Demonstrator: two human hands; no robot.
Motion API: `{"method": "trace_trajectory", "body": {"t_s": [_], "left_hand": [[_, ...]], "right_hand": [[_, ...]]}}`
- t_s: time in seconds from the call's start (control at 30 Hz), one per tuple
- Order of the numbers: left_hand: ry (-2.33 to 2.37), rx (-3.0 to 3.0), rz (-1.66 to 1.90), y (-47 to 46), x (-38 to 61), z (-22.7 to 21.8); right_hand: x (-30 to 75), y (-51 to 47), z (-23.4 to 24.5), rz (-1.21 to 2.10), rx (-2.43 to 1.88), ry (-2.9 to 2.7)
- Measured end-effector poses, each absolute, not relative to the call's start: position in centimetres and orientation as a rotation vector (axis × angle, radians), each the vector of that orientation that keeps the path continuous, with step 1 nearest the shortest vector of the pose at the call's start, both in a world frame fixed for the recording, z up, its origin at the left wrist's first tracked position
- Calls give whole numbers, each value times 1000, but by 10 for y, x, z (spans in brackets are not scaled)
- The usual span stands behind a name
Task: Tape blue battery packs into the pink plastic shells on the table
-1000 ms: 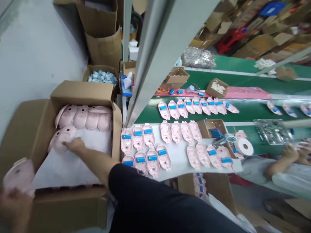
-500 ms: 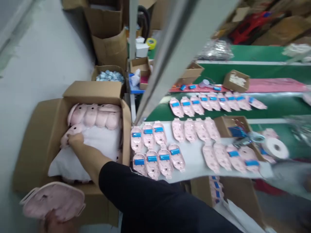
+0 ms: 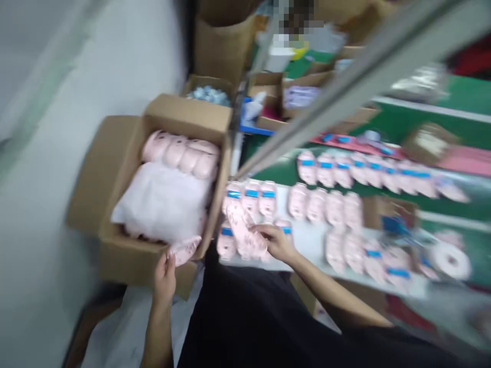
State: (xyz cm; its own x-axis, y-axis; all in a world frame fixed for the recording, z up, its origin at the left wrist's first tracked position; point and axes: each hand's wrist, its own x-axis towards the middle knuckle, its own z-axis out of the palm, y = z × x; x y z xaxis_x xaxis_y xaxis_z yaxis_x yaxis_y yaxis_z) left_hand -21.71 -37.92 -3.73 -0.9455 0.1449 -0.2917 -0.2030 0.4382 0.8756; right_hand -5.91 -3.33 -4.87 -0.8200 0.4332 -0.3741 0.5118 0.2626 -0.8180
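Observation:
My left hand (image 3: 164, 273) is closed on the end of a pink plastic shell (image 3: 185, 250), near the front edge of an open cardboard box (image 3: 105, 225). My right hand (image 3: 276, 243) pinches a second pink plastic shell (image 3: 242, 225) by its edge, its hollow side showing. That shell hangs over the white work surface (image 3: 303, 250) and hides part of the rows of shells there. In the box, a white sheet (image 3: 164, 202) lies next to a row of rounded pink shells (image 3: 187, 156). Motion blurs small details.
Pink shells, several with blue blocks (image 3: 360, 163), stand in rows along the bench. A slanted grey post (image 3: 330, 89) crosses above the bench. To the right are a white roll (image 3: 448, 259) and a small carton (image 3: 383, 207). Behind the box is a carton of light-blue pieces (image 3: 210, 95).
My right hand has left the box with a pink shell and moved right over the work surface. My left hand, still holding its shell, now shows nearer the box's front edge. The view has shifted.

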Motion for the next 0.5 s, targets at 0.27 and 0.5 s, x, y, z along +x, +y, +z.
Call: {"method": "trace_trajectory", "body": {"t_s": [0.27,0.5], "left_hand": [[1815,1867,292,-98,-117,-79],[1566,1983,44,96,22,-133]], "right_hand": [[196,86,-103,-1047,1612,2415],[242,155,-186,-1245,1715,2349]]}}
